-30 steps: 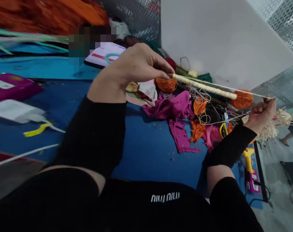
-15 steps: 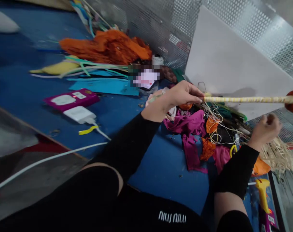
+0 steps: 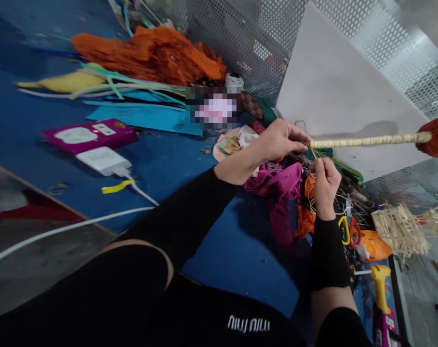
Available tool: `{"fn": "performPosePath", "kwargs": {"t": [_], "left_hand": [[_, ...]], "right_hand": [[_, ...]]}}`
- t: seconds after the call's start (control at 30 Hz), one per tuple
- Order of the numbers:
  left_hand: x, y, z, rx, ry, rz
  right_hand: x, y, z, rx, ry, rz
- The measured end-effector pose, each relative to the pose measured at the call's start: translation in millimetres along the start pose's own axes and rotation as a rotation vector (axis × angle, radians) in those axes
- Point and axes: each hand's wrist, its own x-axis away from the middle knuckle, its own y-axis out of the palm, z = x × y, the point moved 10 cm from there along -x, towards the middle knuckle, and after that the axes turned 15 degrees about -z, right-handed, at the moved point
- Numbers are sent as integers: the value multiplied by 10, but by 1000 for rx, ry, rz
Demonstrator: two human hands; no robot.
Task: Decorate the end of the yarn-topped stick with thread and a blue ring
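Note:
My left hand (image 3: 282,140) pinches the near end of a long thin stick (image 3: 363,141) wrapped in yellow and white string. An orange-brown tuft (image 3: 434,137) covers the stick's far right end. Just below the pinched end, my right hand (image 3: 325,180) is closed on a thin pale string (image 3: 314,154) that runs up to the stick. Magenta cloth (image 3: 285,185), orange scraps and loose thread lie beneath both hands.
Orange cloth (image 3: 150,55), blue sheets (image 3: 146,119) and a purple power strip (image 3: 90,135) are at the left. Scissors (image 3: 355,231), a yellow glue gun (image 3: 380,286) and a straw bundle (image 3: 401,229) are at the right. A white board (image 3: 349,91) leans against perforated metal.
My right hand has moved left and up from the far right to beside my left hand, and now grips the string. My left hand still holds the stick. The view has shifted slightly.

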Motion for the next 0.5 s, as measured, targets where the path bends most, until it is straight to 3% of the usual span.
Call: {"fn": "performPosePath", "kwargs": {"t": [0.1,0.23,0.33,0.5], "left_hand": [[-38,64,-60,40,2,-18],[-129,216,-144,7,57,-73],[-152,277,-186,-141,55,-36],[-87,333,-214,-309,-44,31]], "right_hand": [[106,-127,-302,16,-237,135],[91,25,-317,-203,-371,87],[77,78,-201,-288,-307,123],[197,7,-175,-177,-125,227]]}}
